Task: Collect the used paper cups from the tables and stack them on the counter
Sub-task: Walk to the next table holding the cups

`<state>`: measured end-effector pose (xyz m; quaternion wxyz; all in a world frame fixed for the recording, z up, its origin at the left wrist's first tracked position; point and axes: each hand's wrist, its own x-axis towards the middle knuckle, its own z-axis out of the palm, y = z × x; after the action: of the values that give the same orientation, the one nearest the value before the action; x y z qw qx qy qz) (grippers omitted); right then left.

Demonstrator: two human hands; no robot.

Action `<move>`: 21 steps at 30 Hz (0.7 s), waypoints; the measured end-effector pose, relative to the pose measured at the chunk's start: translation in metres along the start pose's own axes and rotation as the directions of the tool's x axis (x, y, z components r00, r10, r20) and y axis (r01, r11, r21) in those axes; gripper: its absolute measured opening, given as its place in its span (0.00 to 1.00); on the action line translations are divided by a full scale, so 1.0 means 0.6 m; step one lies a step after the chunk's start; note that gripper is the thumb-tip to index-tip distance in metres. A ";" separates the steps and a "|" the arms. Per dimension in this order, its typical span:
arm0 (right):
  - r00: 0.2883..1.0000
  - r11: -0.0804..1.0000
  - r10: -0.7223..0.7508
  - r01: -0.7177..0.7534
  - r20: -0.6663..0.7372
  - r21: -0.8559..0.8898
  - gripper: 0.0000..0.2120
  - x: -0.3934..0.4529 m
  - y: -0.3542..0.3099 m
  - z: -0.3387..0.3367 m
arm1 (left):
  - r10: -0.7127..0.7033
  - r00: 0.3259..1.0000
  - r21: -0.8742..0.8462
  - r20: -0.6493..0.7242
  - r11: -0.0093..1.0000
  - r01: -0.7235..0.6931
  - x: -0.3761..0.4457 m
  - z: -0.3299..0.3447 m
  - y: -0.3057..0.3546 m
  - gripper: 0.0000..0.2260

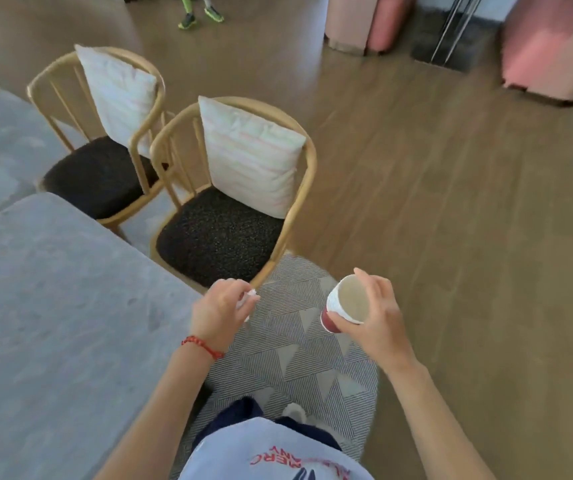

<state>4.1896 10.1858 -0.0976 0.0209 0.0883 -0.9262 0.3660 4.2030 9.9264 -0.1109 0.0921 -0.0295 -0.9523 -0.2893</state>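
Paper cup (346, 303) is up off the tables, tilted, mouth toward the camera, right hand (375, 317) curled round its rim and side. Left hand (221, 308), just across from it, pinches a crumpled white scrap (247, 299). The grey table (53, 306) beside that hand shows no cups. No counter in view, so stacking looks yet to come.

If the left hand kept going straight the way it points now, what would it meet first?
Probably the near chair's wooden frame: the left hand, gripping something white and crumpled, points up-frame at it. Depth is unclear, so it might pass above.
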 end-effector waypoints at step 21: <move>0.880 0.929 0.370 -0.350 -0.298 0.119 0.37 0.426 0.251 -0.171 | 0.295 0.944 -0.085 0.151 0.955 -0.285 0.622 0.246 0.147 0.05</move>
<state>3.9089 10.3260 -0.0979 0.0972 -0.1442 -0.8993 0.4013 3.8232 10.0830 -0.1113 0.0550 -0.1955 -0.9325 -0.2987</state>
